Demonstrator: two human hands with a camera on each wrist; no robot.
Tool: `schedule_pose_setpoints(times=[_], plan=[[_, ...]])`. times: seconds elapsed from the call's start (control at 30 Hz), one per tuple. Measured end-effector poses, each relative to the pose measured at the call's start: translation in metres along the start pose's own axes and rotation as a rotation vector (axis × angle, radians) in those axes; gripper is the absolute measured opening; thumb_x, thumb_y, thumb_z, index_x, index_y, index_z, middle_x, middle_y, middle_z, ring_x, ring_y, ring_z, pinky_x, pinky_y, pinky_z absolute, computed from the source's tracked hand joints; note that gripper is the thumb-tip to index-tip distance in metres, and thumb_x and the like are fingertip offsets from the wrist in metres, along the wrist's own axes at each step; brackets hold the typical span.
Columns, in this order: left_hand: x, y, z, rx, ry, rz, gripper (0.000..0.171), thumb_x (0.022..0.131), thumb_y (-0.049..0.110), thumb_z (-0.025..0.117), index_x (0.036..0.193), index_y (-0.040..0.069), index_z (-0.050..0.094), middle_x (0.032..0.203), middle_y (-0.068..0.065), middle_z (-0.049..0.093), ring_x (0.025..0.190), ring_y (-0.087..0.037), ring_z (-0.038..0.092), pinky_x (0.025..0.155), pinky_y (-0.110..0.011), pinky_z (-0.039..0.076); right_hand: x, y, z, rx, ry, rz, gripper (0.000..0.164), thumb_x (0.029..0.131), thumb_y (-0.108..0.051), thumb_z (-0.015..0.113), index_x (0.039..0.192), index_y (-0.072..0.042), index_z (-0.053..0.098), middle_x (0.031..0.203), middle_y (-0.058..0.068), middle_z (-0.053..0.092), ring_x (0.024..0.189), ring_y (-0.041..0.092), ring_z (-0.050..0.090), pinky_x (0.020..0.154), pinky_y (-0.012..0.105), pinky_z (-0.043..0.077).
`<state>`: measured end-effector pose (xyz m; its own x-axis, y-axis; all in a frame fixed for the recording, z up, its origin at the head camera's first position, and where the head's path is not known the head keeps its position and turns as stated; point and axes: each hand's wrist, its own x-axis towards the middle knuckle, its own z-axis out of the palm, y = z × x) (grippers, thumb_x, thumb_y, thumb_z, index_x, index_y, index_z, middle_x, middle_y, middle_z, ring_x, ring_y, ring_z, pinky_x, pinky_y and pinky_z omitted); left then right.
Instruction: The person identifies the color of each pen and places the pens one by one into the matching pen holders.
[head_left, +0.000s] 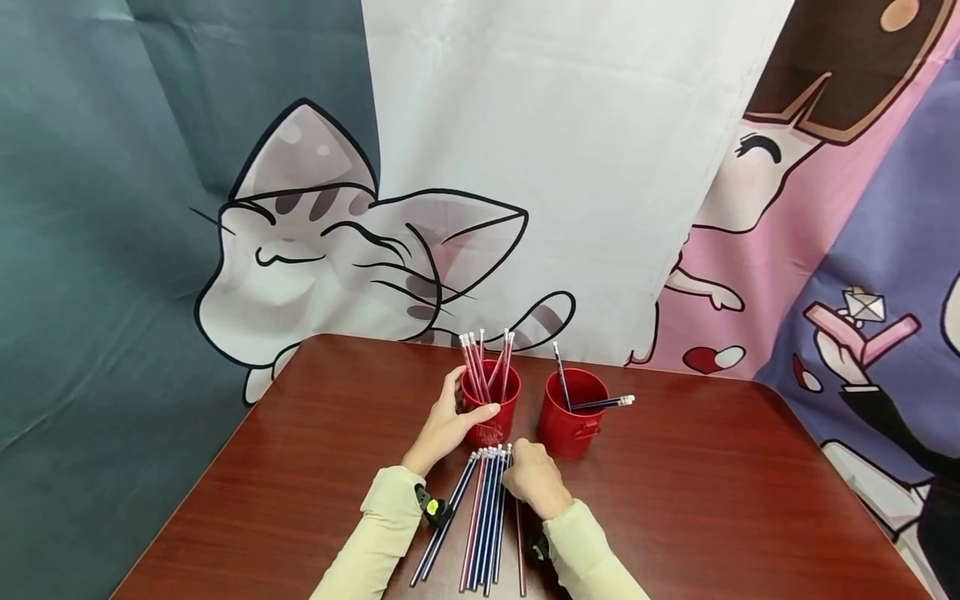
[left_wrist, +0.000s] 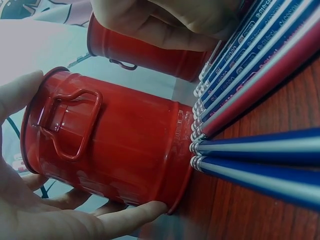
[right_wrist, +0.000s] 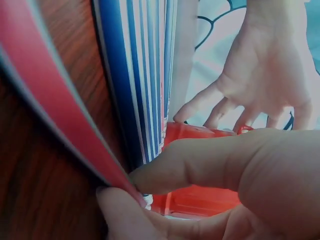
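Note:
My left hand (head_left: 442,429) holds the left red metal bucket (head_left: 492,432) from its left side, thumb and fingers spread around it. Several red pencils (head_left: 474,367) stand in that bucket with white erasers up. In the left wrist view the bucket's wire handle (left_wrist: 97,120) faces the camera. Between thumb and finger, my right hand (head_left: 536,479) pinches a red striped pencil (right_wrist: 65,105) near its eraser end, at the right side of a row of pencils (head_left: 487,517). Mostly blue striped pencils make up this row, with red among them, erasers toward the buckets.
A second red bucket (head_left: 566,433) stands to the right, two dark blue pencils (head_left: 592,405) leaning in it. Under everything is a reddish-brown wooden table (head_left: 690,500). Behind its far edge hangs a cartoon-printed cloth (head_left: 600,167).

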<state>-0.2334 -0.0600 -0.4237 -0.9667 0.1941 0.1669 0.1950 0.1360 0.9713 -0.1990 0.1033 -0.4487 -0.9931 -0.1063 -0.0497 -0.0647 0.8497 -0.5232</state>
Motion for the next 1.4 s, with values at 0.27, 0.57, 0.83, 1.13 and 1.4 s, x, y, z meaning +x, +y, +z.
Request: schedule_pose_setpoints(times=[0.27, 0.57, 0.83, 1.13, 1.4], plan=[[0.001, -0.004, -0.001, 0.016, -0.002, -0.018, 0.080, 0.081, 0.027, 0.068, 0.143, 0.015, 0.020, 0.138, -0.016, 0.040, 0.124, -0.034, 0.040, 0.102, -0.054, 0.031, 0.004, 0.001, -0.014, 0.131, -0.018, 0.059, 0.014, 0.073, -0.005, 0.062, 0.062, -0.003, 0.053, 0.054, 0.008, 0.052, 0.037, 0.014, 0.051, 0.040, 0.026, 0.045], [0.013, -0.035, 0.001, 0.018, 0.023, -0.026, 0.082, 0.077, 0.039, 0.071, 0.141, 0.031, 0.021, 0.137, -0.003, 0.042, 0.124, -0.027, 0.042, 0.101, -0.052, 0.034, -0.002, -0.011, -0.043, 0.290, 0.125, -0.009, 0.016, 0.074, -0.009, 0.068, 0.080, -0.005, 0.053, 0.062, 0.005, 0.053, 0.049, 0.014, 0.051, 0.046, 0.025, 0.047], [0.011, -0.037, 0.002, 0.036, 0.042, -0.004, 0.080, 0.076, 0.043, 0.070, 0.140, 0.031, 0.023, 0.137, -0.002, 0.043, 0.122, -0.028, 0.043, 0.099, -0.052, 0.036, -0.008, -0.028, -0.075, 0.377, 0.457, -0.249, 0.012, 0.076, -0.005, 0.064, 0.085, -0.007, 0.056, 0.072, 0.000, 0.057, 0.063, 0.011, 0.052, 0.055, 0.021, 0.047], [0.012, -0.035, 0.004, 0.030, 0.043, -0.028, 0.081, 0.075, 0.043, 0.070, 0.140, 0.034, 0.022, 0.136, 0.002, 0.042, 0.123, -0.026, 0.042, 0.099, -0.051, 0.037, 0.005, -0.049, -0.108, 0.389, 0.677, -0.508, 0.012, 0.080, -0.007, 0.062, 0.091, -0.006, 0.057, 0.079, 0.000, 0.060, 0.069, 0.013, 0.057, 0.056, 0.021, 0.047], [0.012, -0.033, 0.004, 0.013, 0.036, -0.034, 0.080, 0.075, 0.042, 0.071, 0.139, 0.035, 0.023, 0.131, 0.004, 0.046, 0.121, -0.023, 0.044, 0.098, -0.049, 0.038, 0.023, -0.071, -0.128, 0.393, 0.746, -0.637, 0.011, 0.081, -0.006, 0.060, 0.091, -0.005, 0.057, 0.083, 0.001, 0.059, 0.072, 0.010, 0.059, 0.055, 0.026, 0.052]])
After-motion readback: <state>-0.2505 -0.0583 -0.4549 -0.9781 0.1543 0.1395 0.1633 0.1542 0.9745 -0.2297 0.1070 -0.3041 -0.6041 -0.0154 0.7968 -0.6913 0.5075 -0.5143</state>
